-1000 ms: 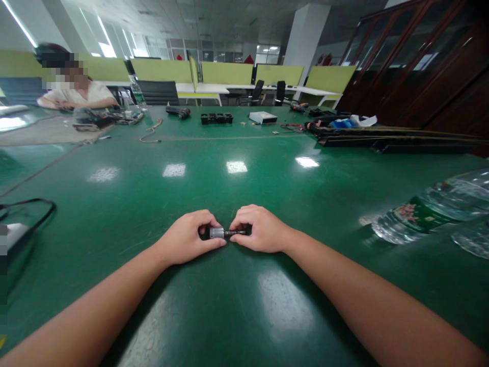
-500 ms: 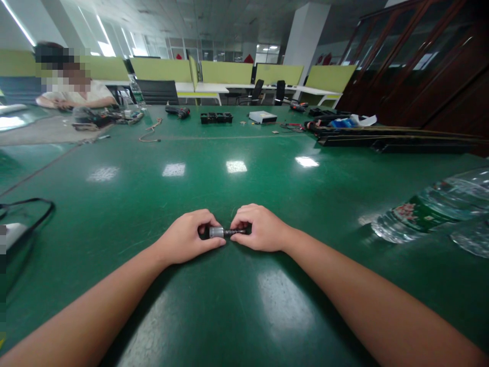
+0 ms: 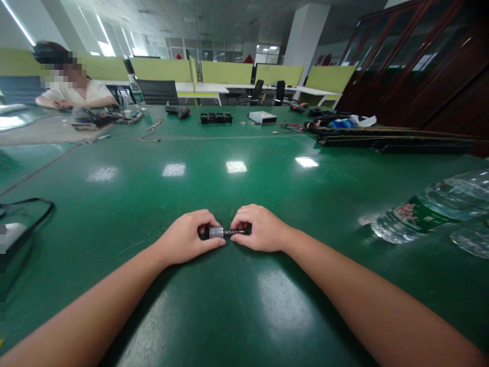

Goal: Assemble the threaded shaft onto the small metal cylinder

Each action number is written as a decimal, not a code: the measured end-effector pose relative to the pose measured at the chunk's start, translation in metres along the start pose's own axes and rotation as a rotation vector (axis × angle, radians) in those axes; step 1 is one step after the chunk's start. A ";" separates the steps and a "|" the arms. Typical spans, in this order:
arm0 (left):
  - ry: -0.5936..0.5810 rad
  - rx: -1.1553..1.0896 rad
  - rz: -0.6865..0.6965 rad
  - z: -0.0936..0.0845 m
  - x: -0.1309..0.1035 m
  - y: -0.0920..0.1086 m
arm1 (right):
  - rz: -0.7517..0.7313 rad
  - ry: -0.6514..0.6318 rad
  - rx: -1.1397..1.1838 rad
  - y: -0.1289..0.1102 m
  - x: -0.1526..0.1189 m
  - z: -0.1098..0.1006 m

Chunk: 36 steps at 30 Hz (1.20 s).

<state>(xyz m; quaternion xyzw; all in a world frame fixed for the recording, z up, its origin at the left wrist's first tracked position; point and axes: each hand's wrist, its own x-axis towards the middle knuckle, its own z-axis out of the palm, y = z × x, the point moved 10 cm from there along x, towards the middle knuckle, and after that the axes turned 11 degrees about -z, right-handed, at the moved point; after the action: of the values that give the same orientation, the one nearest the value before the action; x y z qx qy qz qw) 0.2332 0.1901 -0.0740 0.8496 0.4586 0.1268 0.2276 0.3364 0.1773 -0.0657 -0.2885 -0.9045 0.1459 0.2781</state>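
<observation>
A small silver metal cylinder (image 3: pixel 216 232) lies sideways low over the green table (image 3: pixel 229 285), between the thumb and fingers of my left hand (image 3: pixel 191 235). From its right end a thin dark shaft (image 3: pixel 231 232) with ridges runs to the right. My right hand (image 3: pixel 263 228) pinches the far end of that shaft between thumb and fingers. The two hands face each other with a narrow gap between their fingertips. The curled fingers partly hide the shaft's right end.
Clear bottles (image 3: pixel 424 211) stand at the right. A black cable (image 3: pixel 42 201) is at the left edge. Across the table are a power drill (image 3: pixel 178 111), a black part (image 3: pixel 216 118), a white box (image 3: pixel 262 118) and dark strips (image 3: pixel 393 140). A person (image 3: pixel 84 92) sits at the far left.
</observation>
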 end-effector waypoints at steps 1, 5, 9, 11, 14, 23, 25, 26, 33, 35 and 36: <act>0.000 0.000 -0.001 0.000 0.000 0.000 | 0.003 -0.001 -0.001 0.000 0.000 0.000; -0.002 -0.002 -0.009 0.000 0.000 0.000 | 0.008 -0.001 0.002 0.001 -0.001 0.001; 0.001 -0.004 -0.009 -0.001 0.000 0.000 | 0.017 -0.006 0.002 0.001 -0.001 0.001; 0.002 -0.002 -0.007 -0.001 0.000 0.000 | 0.017 -0.006 0.004 0.001 -0.001 0.000; -0.001 -0.001 -0.004 -0.001 0.000 0.000 | 0.021 -0.009 0.006 0.001 -0.001 0.000; 0.004 -0.010 0.005 -0.001 0.000 0.000 | 0.019 -0.005 0.005 0.002 -0.001 -0.001; 0.005 -0.010 0.004 -0.001 0.000 0.000 | 0.022 -0.006 0.005 0.002 -0.001 -0.001; 0.004 -0.009 0.004 -0.002 0.000 0.000 | 0.024 -0.007 0.004 0.002 -0.001 -0.001; 0.001 -0.017 0.009 -0.002 0.000 0.001 | 0.025 -0.009 -0.004 0.003 -0.001 -0.001; 0.002 -0.015 0.009 -0.002 0.000 0.001 | 0.019 -0.007 -0.002 0.003 -0.002 -0.001; 0.003 -0.014 0.010 -0.002 0.000 0.002 | 0.016 -0.006 0.000 0.003 -0.002 -0.001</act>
<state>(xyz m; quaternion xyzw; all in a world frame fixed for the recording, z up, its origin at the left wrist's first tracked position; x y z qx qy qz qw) 0.2336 0.1899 -0.0718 0.8501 0.4538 0.1325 0.2322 0.3397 0.1789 -0.0673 -0.2951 -0.9030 0.1490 0.2745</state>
